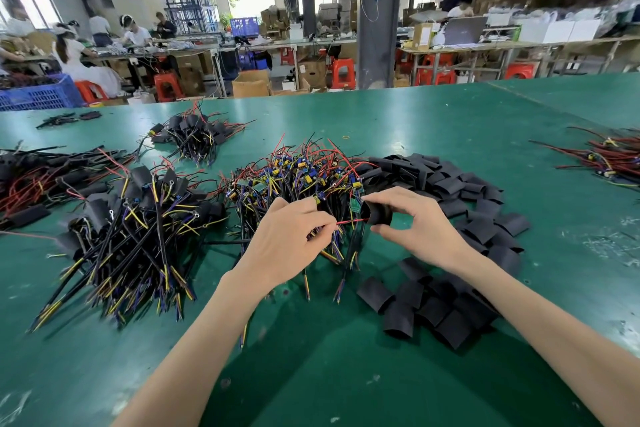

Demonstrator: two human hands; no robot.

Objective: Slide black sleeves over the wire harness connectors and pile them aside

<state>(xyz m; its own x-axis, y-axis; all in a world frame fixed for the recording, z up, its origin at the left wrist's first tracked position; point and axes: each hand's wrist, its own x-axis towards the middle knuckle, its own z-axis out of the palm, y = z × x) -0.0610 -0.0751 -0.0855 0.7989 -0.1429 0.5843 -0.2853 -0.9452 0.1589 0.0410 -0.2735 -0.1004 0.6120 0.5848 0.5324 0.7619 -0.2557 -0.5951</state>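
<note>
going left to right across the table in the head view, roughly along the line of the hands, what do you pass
sleeved harness pile, left hand, red wire, black sleeve, right hand, loose sleeves, unsleeved harnesses

One green bench (450, 121), two hands: the left hand (291, 236) pinches one thin red wire (351, 221), the right hand (419, 222) one short black tube sleeve (381, 215). Loose black sleeves (460, 191): dozens, past counting. Two unsleeved harness heaps (294, 177), three sleeved harness heaps (131, 229), one yellow rubber band (345, 137).
</note>
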